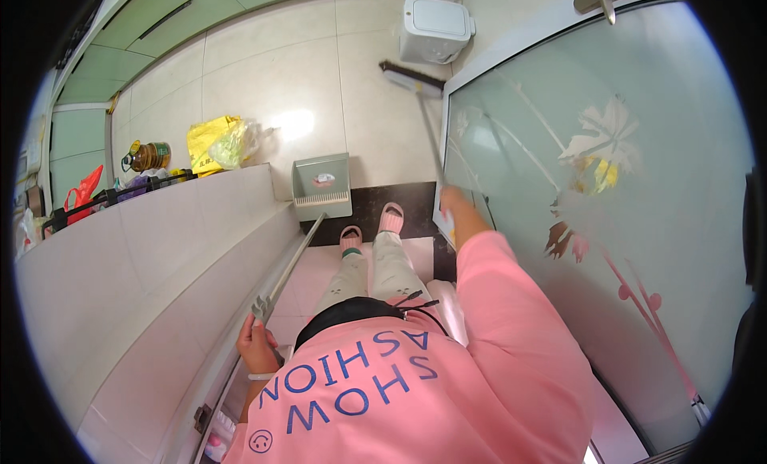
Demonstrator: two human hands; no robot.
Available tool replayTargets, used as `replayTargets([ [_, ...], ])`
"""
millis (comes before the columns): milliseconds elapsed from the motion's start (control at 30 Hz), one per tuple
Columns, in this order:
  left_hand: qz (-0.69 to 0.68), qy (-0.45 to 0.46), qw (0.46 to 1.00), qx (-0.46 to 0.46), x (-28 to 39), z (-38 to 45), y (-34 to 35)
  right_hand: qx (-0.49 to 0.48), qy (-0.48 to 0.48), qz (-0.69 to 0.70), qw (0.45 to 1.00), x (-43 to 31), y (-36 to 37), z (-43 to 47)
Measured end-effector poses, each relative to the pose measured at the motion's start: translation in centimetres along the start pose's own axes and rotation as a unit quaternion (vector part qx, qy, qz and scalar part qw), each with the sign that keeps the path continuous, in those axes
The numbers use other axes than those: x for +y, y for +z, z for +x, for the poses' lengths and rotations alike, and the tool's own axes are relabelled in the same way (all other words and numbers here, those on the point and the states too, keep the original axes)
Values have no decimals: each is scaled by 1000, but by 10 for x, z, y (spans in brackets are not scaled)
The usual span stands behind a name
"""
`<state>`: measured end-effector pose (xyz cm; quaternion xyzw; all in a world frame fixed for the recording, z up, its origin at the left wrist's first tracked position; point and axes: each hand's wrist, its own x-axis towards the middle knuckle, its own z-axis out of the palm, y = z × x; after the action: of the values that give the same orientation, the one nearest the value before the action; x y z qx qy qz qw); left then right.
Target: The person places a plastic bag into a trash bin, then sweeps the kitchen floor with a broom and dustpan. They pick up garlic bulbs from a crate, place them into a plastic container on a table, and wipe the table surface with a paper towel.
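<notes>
My left hand (258,345) is closed around the upper end of the long handle of a grey dustpan (322,185). The dustpan lies on the floor beside the low wall's end, just ahead of my slippers, with a row of comb teeth and a small item or mark inside it. My right hand (455,205) grips the handle of a broom (414,80). The broom's dark bristles reach the tiled floor between the door's edge and a grey bin. Part of the broom handle's upper end is hidden by my right hand and arm.
A frosted glass door (587,164) stands along the right. The grey lidded bin (436,28) is at the top. A tiled low wall (180,224) runs along the left; beyond it are a yellow bag (207,142), an oil bottle (150,157) and green cabinets (150,21). A dark threshold (383,194) crosses the doorway.
</notes>
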<state>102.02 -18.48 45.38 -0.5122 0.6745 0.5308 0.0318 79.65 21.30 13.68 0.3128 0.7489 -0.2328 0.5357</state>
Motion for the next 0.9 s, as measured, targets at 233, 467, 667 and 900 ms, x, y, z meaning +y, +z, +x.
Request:
replayTargets([
  [233,-4,-3,1000,-7,-5,12,1,-69,13,358,931,49,32,-119],
  [467,61,50,996,-45,-9,23,-5,91,-65,75,991,1,-32,-37],
  [667,32,53,997,-43,-9,19,-15,3,-26,-7,1000,0,56,7],
  [900,10,36,999,-29,-8,27,-15,-129,7,283,950,75,78,-106],
])
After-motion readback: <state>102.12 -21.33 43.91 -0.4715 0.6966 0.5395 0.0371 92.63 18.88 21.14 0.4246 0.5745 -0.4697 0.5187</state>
